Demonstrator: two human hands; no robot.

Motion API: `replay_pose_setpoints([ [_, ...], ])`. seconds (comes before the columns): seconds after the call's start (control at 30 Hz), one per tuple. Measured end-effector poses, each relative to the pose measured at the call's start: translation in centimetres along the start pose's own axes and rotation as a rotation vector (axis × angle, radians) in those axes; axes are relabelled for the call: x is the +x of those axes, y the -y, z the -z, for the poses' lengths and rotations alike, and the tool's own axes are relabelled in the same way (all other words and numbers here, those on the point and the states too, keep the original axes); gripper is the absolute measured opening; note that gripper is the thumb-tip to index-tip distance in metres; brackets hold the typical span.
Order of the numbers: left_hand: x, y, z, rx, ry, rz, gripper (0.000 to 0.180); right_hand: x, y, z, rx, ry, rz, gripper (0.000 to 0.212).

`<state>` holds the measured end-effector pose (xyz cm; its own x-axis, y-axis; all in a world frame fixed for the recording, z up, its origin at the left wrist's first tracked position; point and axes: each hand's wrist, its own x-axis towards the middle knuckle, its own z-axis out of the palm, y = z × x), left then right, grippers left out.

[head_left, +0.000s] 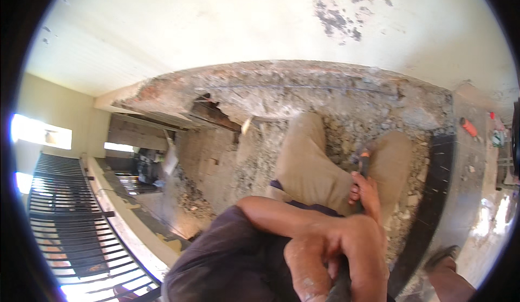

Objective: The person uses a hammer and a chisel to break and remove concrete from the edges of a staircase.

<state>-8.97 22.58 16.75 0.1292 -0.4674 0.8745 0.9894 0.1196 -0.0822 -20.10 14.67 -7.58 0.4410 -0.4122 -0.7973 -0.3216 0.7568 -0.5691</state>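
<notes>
My left hand (313, 261) is close in front, its fingers closed round a dark handle (339, 287). Farther out, my right hand (368, 192) grips a dark tool (364, 164) with an orange patch near its far end. The two dark parts lie roughly in line, perhaps one long tool, but the join is hidden behind my left hand. I cannot tell the tool's kind. It lies between my knees in khaki trousers (309, 150), over broken rubble (338, 134). My bare left forearm (287, 215) crosses from the left, and my right forearm is mostly hidden.
Ahead rises a pale wall (216, 31) with a rough, broken lower edge (303, 83). A dark strip (433, 194) borders the rubble on the right. Beyond it lie an orange object (468, 126) and another person's sandalled foot (445, 256). At left stands a barred railing (70, 215).
</notes>
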Motion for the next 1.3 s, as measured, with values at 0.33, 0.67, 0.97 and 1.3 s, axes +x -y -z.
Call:
replay_pose_setpoints([
  [0.33,-0.5,-2.4,0.2,0.020,-0.026,0.207,0.028,-0.9,0.3,-1.5,0.012,0.031,0.045,0.032],
  [0.67,-0.9,-4.0,-0.5,0.171,-0.496,-0.042,0.038,1.2,-0.6,-1.7,-0.113,0.081,0.038,0.028],
  [0.97,1.9,-4.7,-2.6,0.231,-0.410,0.072,0.049,-1.3,0.4,-0.9,-0.008,-0.071,0.113,0.033],
  [1.3,-0.5,-4.4,-1.1,0.253,-0.205,0.127,0.048,-2.6,1.8,-2.6,0.007,-0.032,0.057,0.032],
])
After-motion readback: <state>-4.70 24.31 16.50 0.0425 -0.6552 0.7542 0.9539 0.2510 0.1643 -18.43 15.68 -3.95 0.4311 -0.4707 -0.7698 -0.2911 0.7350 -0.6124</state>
